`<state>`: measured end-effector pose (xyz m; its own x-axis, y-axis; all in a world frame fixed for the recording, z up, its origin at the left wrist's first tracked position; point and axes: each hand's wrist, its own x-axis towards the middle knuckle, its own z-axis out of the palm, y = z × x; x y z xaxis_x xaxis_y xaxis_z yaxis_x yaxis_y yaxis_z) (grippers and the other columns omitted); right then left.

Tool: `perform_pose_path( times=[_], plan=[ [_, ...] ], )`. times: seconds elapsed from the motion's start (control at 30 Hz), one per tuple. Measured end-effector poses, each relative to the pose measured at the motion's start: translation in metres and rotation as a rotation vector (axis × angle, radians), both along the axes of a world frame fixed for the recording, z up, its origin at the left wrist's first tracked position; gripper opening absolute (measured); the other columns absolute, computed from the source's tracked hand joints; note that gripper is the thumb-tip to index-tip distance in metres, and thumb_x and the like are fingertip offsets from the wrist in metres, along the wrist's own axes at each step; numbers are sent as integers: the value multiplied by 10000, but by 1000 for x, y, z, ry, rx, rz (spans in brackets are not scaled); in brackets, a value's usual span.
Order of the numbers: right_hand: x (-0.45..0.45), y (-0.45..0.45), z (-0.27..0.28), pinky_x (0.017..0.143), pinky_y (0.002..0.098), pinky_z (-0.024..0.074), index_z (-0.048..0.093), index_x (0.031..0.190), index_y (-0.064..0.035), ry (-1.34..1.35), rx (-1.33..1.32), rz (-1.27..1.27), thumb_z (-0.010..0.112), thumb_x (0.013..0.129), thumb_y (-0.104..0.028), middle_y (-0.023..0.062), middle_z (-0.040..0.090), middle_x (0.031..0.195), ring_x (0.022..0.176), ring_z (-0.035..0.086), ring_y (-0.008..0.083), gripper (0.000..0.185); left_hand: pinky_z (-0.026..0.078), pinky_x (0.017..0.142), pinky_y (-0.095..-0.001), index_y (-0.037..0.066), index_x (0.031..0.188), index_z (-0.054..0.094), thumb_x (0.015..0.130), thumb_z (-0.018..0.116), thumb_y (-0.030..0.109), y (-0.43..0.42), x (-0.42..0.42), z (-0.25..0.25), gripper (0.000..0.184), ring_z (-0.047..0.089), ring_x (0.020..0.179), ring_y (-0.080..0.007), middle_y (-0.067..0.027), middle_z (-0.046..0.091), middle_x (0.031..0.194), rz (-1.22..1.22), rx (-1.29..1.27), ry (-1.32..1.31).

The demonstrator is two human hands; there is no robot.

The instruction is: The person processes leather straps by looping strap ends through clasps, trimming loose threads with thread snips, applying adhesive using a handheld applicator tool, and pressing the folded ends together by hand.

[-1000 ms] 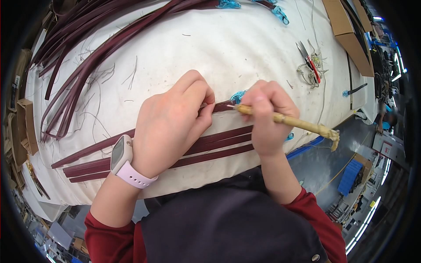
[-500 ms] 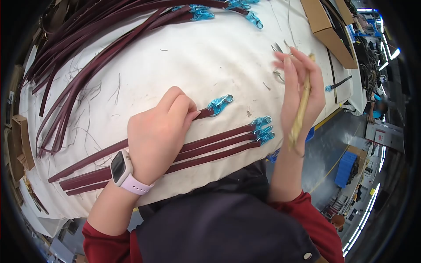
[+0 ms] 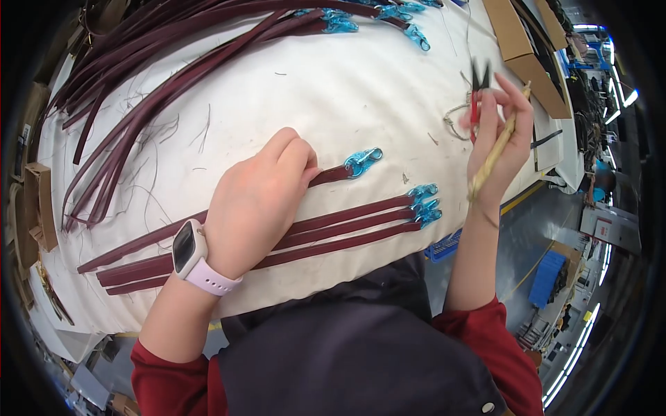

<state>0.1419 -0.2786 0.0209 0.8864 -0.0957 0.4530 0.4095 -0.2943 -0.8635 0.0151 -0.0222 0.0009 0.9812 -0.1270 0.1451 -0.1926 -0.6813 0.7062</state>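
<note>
My left hand (image 3: 260,197), with a watch (image 3: 187,248) on its wrist, is closed on a burgundy strap (image 3: 331,176) lying on the white cloth. That strap ends in a metal clasp wrapped in blue film (image 3: 363,163). Just below it lie three more burgundy straps (image 3: 347,225) side by side, with blue-wrapped clasps (image 3: 424,206) at their right ends. My right hand (image 3: 501,142) is raised at the right, closed around red-handled thread snips (image 3: 475,104) whose black blades point away from me and stand apart. A slim yellowish stick-like piece (image 3: 491,163) also lies across this hand.
A large bundle of burgundy straps (image 3: 166,52) covers the far left of the cloth. Loose threads (image 3: 205,128) lie about, and a cord loop (image 3: 449,119) is beside my right hand. A cardboard box (image 3: 531,66) stands far right; a blue basket (image 3: 444,247) is below the table edge.
My right hand has moved away from me and slightly right, and the red-handled snips now show clearly in it. My left hand still holds the same strap.
</note>
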Motion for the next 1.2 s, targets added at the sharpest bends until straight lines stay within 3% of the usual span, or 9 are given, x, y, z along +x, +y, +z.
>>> perform_pose_path(
  times=[0.07, 0.13, 0.23, 0.3, 0.4, 0.6, 0.93, 1.2],
  plan=[
    [-28, 6, 3, 686, 213, 544, 720, 1201, -10, 38, -243, 114, 756, 994, -41, 14, 685, 877, 845, 668, 66, 212, 508, 649, -391, 23, 980, 585, 960, 703, -5, 0, 0, 1, 123, 641, 736, -310, -113, 613, 949, -2, -5, 13],
    [-52, 12, 3, 665, 231, 557, 699, 1227, -9, 42, -466, 339, 814, 941, -33, 28, 680, 887, 766, 650, 75, 309, 508, 651, -386, 22, 984, 585, 960, 703, -7, 2, 1, 0, 124, 637, 738, -310, -116, 610, 950, -1, -9, 21],
    [-73, 25, 0, 637, 238, 558, 695, 1216, -8, 84, -521, 440, 854, 901, -30, 43, 678, 873, 696, 645, 104, 354, 490, 626, -353, 19, 1005, 592, 952, 700, -23, 4, 1, -3, 127, 606, 668, -250, -97, 616, 947, 7, -73, -10],
    [-81, 27, -8, 628, 257, 558, 709, 1142, -9, 133, -488, 409, 867, 888, -36, 79, 705, 901, 676, 676, 141, 300, 468, 595, -313, 19, 1024, 611, 924, 703, -33, 3, 1, -1, 146, 549, 590, -172, -72, 625, 948, 34, -209, 44],
    [-87, 30, -18, 608, 292, 554, 715, 1060, -14, 110, -407, 364, 867, 885, -41, 100, 719, 885, 666, 703, 179, 233, 448, 567, -285, 17, 1017, 625, 893, 716, -32, 1, 0, 1, 161, 503, 548, -121, -57, 631, 953, 31, -198, 45],
    [-92, 30, -9, 588, 329, 544, 708, 1005, -11, 154, -609, 460, 862, 875, -52, 103, 713, 802, 649, 708, 230, 206, 441, 552, -272, 9, 974, 629, 847, 783, -18, 6, 1, 0, 201, 523, 563, -130, -61, 628, 950, -28, -212, 72],
    [-91, 36, -11, 577, 339, 536, 695, 1003, -15, 138, -629, 479, 851, 883, -66, 108, 714, 797, 647, 707, 247, 203, 437, 549, -264, 27, 1011, 664, 839, 818, 9, 3, 2, -3, 232, 550, 592, -134, -65, 637, 960, -18, -223, 21],
    [-90, 36, -10, 573, 353, 536, 680, 984, -19, 124, -641, 489, 850, 879, -66, 107, 714, 792, 647, 708, 256, 205, 487, 584, -286, 31, 1005, 679, 874, 816, 56, -2, 0, -1, 191, 656, 662, -160, -70, 656, 934, 27, -197, 36]
  ],
)
